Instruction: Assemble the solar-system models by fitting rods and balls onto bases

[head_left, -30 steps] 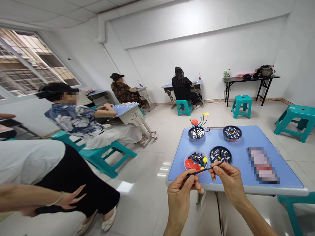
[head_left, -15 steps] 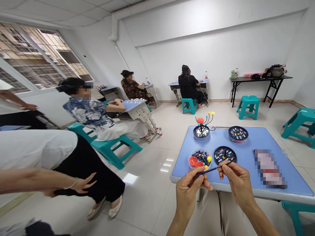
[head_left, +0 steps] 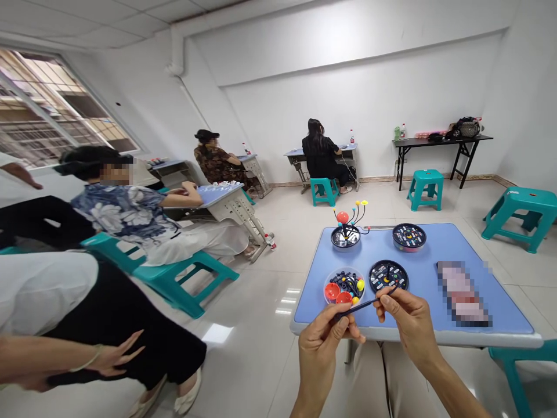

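Okay, your left hand (head_left: 319, 355) and your right hand (head_left: 408, 325) both hold a thin black stick (head_left: 364, 305) up in the air, just over the near edge of the blue table (head_left: 426, 255); it slants up from your left hand to your right hand. Your left thumb and fingers pinch the low end tight; your right fingertips (head_left: 382, 297) pinch it near the high end, and its tip pokes out past them; so the fingers on both hands are close together, not wide. Just past the stick sits a clear round dish (head_left: 343, 285) with two red half balls (head_left: 333, 290), a small yellow ball (head_left: 361, 284) and lots of black bits in it; beside it is a black round lid (head_left: 388, 276). Farther back are a black round dish with colored dots (head_left: 409, 236) and a little toy tree with a red ball (head_left: 342, 217) on a black base (head_left: 345, 237); a blurry thing (head_left: 461, 293) lies on the right side of the table, too fuzzy to tell. To your left, someone in a flower shirt (head_left: 122, 212) sits on a teal stool (head_left: 174, 276); nearer you, another person's hand (head_left: 117, 354) rests on black pants (head_left: 122, 331).
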Demonstrator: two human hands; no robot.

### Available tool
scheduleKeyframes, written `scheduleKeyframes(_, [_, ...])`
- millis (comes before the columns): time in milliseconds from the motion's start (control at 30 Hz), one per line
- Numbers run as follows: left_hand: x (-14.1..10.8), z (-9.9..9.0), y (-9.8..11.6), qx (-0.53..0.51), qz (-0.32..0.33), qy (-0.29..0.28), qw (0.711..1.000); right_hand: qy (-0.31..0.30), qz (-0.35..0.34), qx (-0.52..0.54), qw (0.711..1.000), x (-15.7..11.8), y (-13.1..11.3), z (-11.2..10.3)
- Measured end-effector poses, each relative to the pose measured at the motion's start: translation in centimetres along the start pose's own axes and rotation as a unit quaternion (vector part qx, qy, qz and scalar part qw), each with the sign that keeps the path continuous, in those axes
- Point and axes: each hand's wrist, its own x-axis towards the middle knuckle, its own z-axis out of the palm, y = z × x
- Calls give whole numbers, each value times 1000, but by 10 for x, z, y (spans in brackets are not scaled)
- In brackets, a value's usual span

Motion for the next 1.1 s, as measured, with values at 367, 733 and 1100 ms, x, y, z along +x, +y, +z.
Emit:
scheduleKeyframes(367, [2,6,-2,-24,-21,29,999,0,9,13,1000,1,-3,-1])
scheduleKeyframes(733, [6,7,-1,-36,-47,32,998,2,12,5,1000,1,-12,5])
scheduleKeyframes(1100, [6,9,1,-5,-38,41,998,7,20,-8,1000,3,-22,9])
